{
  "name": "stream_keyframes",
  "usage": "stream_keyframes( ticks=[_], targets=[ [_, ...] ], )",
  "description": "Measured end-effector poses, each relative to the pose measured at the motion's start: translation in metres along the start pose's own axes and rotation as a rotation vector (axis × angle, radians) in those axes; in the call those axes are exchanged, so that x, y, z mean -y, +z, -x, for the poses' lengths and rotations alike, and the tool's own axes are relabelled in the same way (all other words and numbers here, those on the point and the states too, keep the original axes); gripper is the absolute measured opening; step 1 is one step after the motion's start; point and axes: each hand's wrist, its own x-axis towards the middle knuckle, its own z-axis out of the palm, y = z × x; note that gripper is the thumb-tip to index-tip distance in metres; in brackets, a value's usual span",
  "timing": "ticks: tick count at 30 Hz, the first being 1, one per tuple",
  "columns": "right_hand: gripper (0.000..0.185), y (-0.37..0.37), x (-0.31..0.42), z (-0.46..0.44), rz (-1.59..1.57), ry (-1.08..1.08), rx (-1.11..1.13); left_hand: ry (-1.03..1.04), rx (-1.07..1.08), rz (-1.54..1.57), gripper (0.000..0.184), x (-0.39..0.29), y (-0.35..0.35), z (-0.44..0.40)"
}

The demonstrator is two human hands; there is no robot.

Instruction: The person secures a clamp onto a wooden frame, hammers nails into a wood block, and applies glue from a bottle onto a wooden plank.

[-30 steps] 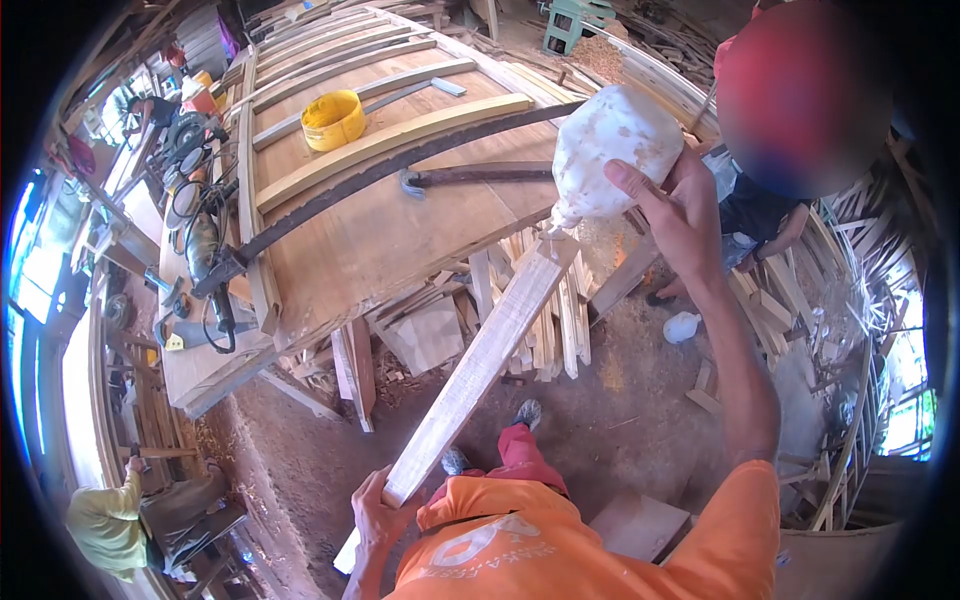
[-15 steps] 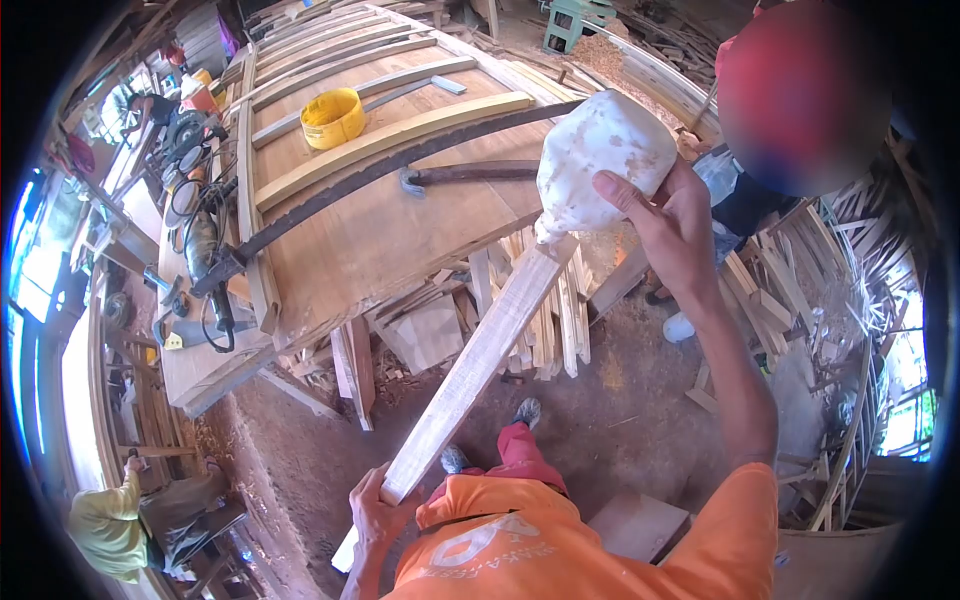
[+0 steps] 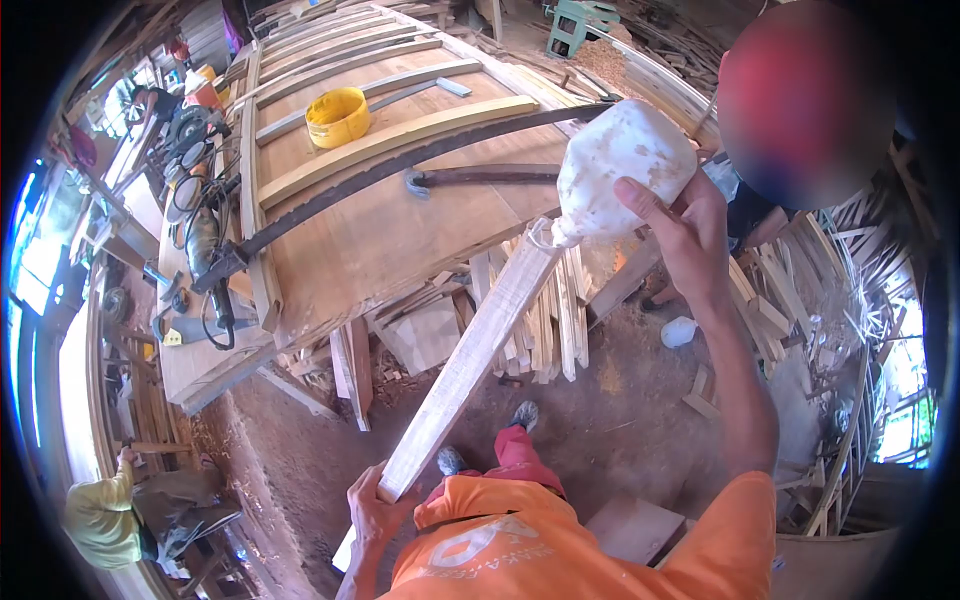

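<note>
My left hand (image 3: pixel 376 510), at the bottom, is wrapped round the lower part of a long wooden piece (image 3: pixel 470 360). The piece slants up and to the right. In my right hand (image 3: pixel 680 225) is a white bottle (image 3: pixel 622 165) with brownish stains, held with its narrow spout pointing down and left. The spout is at the wood's upper end, where a thin pale line of glue or similar shows. Behind the bottle, a hammer (image 3: pixel 490 175) lies on the wooden panel (image 3: pixel 370 240), its handle end hidden by the bottle.
A yellow ring-shaped container (image 3: pixel 338 117) and a long dark clamp bar (image 3: pixel 400 162) rest on the slatted panel. Power tools (image 3: pixel 203 245) with cables sit at its left. A person in a red cap (image 3: pixel 800 90) is at the upper right, another in yellow (image 3: pixel 105 520) at the lower left.
The bottle has shifted right and slightly down with my right hand. The wood's top end has moved a little left and up, and a thin pale line now shows on it.
</note>
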Motion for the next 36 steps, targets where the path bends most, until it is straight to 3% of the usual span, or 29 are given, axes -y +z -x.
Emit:
stream_keyframes(
  ticks=[32,36],
  targets=[
    [0.047,0.010,-0.017,-0.033,-0.058,-0.037,-0.032,-0.020,0.012,-0.033,0.053,-0.010,-0.004,-0.006],
    [0.047,0.004,-0.020,-0.034,-0.043,0.044,-0.011,-0.045,0.003,-0.042,0.054,-0.008,-0.004,-0.005]
  ],
)
